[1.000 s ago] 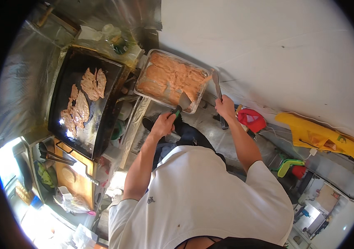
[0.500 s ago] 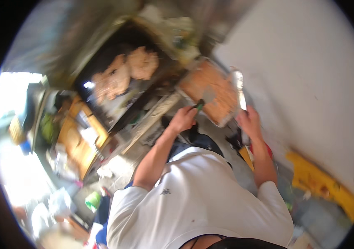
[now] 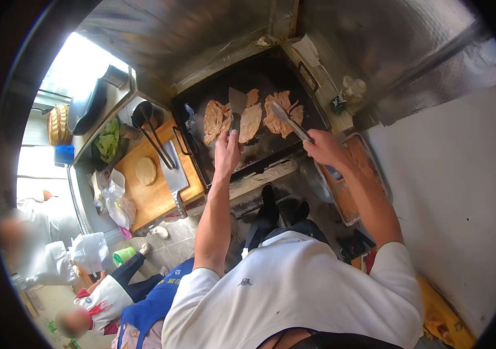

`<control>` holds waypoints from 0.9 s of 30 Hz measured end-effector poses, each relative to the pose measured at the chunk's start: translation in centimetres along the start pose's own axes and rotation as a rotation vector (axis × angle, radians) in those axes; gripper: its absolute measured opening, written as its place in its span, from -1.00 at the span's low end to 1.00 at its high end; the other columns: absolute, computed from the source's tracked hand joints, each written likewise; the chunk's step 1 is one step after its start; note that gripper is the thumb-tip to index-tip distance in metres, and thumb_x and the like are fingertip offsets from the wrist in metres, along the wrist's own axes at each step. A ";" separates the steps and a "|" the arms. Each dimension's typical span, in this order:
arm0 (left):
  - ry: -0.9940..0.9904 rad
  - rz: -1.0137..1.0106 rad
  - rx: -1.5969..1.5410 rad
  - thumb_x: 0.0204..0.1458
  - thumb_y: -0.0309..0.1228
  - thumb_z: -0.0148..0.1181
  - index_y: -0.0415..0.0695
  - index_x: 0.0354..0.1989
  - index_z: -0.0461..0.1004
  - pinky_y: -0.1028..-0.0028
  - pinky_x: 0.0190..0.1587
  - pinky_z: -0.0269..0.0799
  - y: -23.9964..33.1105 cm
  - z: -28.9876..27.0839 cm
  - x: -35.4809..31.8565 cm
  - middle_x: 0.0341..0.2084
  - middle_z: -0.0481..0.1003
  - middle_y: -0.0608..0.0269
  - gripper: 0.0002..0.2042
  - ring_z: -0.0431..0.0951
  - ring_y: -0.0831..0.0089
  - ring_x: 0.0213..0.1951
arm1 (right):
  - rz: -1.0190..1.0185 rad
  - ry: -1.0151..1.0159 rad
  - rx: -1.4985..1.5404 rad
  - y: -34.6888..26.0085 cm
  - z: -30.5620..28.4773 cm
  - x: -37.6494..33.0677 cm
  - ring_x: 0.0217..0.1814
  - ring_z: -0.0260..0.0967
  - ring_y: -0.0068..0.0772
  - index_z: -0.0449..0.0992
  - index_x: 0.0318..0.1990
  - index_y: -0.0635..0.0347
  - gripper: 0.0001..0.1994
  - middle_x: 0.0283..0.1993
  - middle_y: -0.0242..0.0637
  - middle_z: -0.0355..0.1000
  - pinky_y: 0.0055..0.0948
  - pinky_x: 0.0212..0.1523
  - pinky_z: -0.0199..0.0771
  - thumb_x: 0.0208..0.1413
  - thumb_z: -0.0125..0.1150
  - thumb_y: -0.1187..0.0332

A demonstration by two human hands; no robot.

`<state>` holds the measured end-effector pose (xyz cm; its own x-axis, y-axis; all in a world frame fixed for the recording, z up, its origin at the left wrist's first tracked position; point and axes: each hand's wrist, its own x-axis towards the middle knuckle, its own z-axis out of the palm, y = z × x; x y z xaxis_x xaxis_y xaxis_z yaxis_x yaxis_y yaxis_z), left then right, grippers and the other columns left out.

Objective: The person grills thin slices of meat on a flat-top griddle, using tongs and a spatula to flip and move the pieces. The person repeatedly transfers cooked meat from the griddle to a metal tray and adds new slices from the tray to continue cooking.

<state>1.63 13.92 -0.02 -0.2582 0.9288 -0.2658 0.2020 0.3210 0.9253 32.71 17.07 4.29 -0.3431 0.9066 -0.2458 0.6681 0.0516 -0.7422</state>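
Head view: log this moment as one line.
left hand: holds scraper | right hand: holds tongs | griddle: meat slices | tray beside griddle: more meat | cutting board: flatbread, cleaver

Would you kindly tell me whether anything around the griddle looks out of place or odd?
The cleaver looks askew: its handle juts past the edge of the wooden cutting board, where it might get knocked. The meat on the griddle looks ordinary.

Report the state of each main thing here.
Left hand: closed around dark-handled metal scraper
Right hand: closed around long silver metal utensil
Brown meat slices: spread on black rectangular griddle
Round pale flatbread: whole, on wooden board
Silver rectangular tray: holding orange meat
Silver cleaver: lying on board
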 end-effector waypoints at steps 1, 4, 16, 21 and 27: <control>-0.024 -0.013 -0.001 0.37 -0.17 -0.03 -0.30 -0.09 0.48 0.48 -0.57 0.28 0.5 -0.3 0.5 -0.66 0.45 0.29 -0.63 0.42 0.55 -0.64 | -0.051 0.018 -0.112 0.7 0.7 2.1 -0.35 0.56 0.06 0.50 -0.31 0.33 -0.72 -0.47 0.03 0.51 -0.07 -0.28 0.51 0.16 0.14 0.22; -0.095 -0.133 -0.147 0.37 -0.18 -0.04 -0.26 -0.11 0.45 0.50 -0.63 0.23 0.7 -0.2 2.2 -0.66 0.45 0.30 -0.66 0.38 0.56 -0.69 | -0.083 0.040 -0.313 2.8 3.0 9.3 -0.33 0.56 0.11 0.55 -0.35 0.36 -0.69 -0.44 0.08 0.53 -0.04 -0.23 0.52 0.11 0.16 0.20; -0.246 -0.530 -0.405 0.39 -0.14 -0.06 -0.08 -0.14 0.32 0.52 -0.69 0.07 -1.4 0.2 6.3 -0.55 0.42 0.20 -0.75 0.28 0.49 -0.69 | 0.102 0.111 -0.318 1.5 4.8 15.8 -0.26 0.57 0.21 0.60 -0.26 0.40 -0.64 -0.34 0.17 0.57 0.06 -0.20 0.57 0.10 0.16 0.18; -0.240 -0.457 -0.371 0.37 -0.15 -0.04 -0.10 -0.18 0.33 0.51 -0.69 0.07 -0.8 -0.2 5.8 -0.58 0.42 0.20 -0.74 0.28 0.49 -0.70 | 0.097 0.261 -0.258 2.2 5.2 14.3 -0.28 0.55 0.24 0.57 -0.20 0.40 -0.63 -0.36 0.17 0.56 0.08 -0.22 0.58 0.13 0.13 0.19; -0.308 -0.210 -0.130 0.36 -0.12 -0.04 -0.10 -0.29 0.44 0.57 -0.72 0.16 2.9 2.3 0.9 -0.65 0.43 0.30 -0.68 0.31 0.57 -0.76 | 0.168 0.376 -0.026 2.9 2.9 0.6 -0.31 0.49 0.27 0.44 -0.25 0.30 -0.69 -0.40 0.15 0.49 0.13 -0.28 0.44 0.16 0.14 0.17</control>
<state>4.12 16.13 1.83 0.0185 0.8637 -0.5036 0.0490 0.5023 0.8633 32.55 16.56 0.15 0.0342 0.9930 -0.1133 0.7121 -0.1038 -0.6944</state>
